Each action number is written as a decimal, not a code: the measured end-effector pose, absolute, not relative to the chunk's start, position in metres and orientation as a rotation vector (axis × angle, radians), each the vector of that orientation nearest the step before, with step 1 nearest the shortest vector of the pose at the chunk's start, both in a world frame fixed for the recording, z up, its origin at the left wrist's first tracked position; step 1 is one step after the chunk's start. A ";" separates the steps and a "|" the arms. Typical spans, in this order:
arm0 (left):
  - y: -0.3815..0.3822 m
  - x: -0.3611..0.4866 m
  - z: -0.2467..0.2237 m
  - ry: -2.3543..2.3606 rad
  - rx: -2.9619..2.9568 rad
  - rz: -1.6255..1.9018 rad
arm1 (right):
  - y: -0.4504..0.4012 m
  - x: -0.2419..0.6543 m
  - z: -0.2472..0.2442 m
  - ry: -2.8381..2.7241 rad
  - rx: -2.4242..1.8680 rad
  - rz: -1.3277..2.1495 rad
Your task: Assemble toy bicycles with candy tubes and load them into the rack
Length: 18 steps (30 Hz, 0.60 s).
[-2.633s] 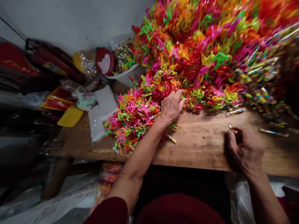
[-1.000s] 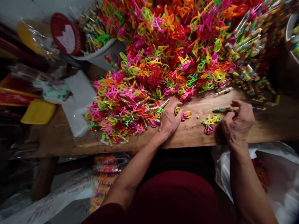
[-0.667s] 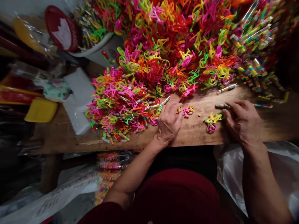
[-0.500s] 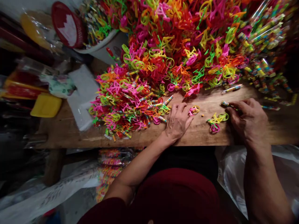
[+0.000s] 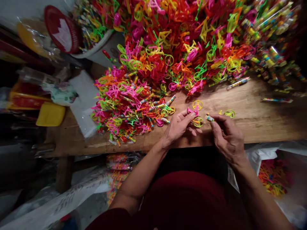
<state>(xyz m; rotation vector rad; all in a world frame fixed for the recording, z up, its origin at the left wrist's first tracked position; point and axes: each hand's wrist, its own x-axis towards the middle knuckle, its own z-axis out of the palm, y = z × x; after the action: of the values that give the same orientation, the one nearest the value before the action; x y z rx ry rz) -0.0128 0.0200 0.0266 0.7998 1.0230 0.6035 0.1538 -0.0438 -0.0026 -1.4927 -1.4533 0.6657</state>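
Observation:
My left hand (image 5: pixel 180 126) pinches a small plastic toy bicycle (image 5: pixel 193 110) with a pink frame and yellow and lime wheels, just above the bench. Facing it, my right hand (image 5: pixel 227 135) is closed on a small patterned candy tube (image 5: pixel 210 118), its tip pointing at the toy. Only a small gap parts the two. Behind my right fingers lies another toy bicycle (image 5: pixel 229 113) with a lime wheel, partly hidden. Left of my left hand is a heap of toy bicycles mixed with candy tubes (image 5: pixel 127 108).
A big pile of colourful plastic toy bicycles (image 5: pixel 177 48) covers the back of the wooden bench (image 5: pixel 254 124). Loose tubes (image 5: pixel 277 100) lie at right. A white bucket (image 5: pixel 100 48), a red basket (image 5: pixel 62 30) and a yellow lid (image 5: pixel 51 114) stand left. A plastic bag (image 5: pixel 266 153) hangs below right.
My left hand has lifted the pink toy bicycle off the bench and turned it. My right hand has moved left towards it, carrying the candy tube.

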 end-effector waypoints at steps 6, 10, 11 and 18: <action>0.012 -0.010 0.027 0.922 0.694 0.527 | -0.044 0.165 -0.001 -1.405 -1.489 0.828; 0.011 -0.009 0.030 0.871 0.681 0.497 | -0.046 0.169 -0.002 -1.372 -1.417 0.969; 0.011 -0.009 0.030 0.860 0.680 0.498 | -0.046 0.170 -0.002 -1.370 -1.407 0.990; 0.009 -0.009 0.027 0.885 0.744 0.480 | -0.041 0.172 0.003 -1.401 -1.311 1.035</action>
<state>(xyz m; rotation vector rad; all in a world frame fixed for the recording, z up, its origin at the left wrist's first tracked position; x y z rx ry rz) -0.0087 0.0087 0.0275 0.7441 0.8848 0.4802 0.1716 -0.0406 0.0027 -1.3106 -1.4006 1.0353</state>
